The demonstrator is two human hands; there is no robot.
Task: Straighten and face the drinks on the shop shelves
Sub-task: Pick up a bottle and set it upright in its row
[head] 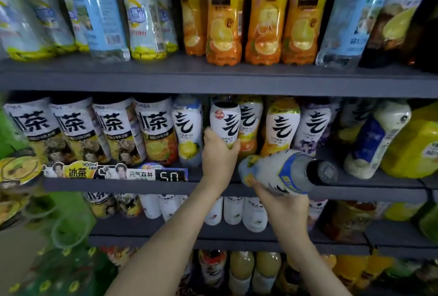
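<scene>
drinks (pixel 282 127) on the middle shelf (pixel 355 192), around the centre of view: white bottle (pixel 225 121) standing upright there, gripped low by the left hand (pixel 219 153), fingers curled round it. second bottle (pixel 275 172) at 4 o'clock from it, tipped over, cap toward 3 o'clock, clutched from underneath by the right hand (pixel 282 203). could easily knock the orange-labelled neighbour (pixel 250 117) at 3 o'clock if shoved in crooked, tight gap. glossy white sleeve, big black character facing out.

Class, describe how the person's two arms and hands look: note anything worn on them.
The left hand and right hand are bare: no gloves, rings or watch visible. The left forearm and right forearm are uncovered too, no sleeve in view.
</scene>
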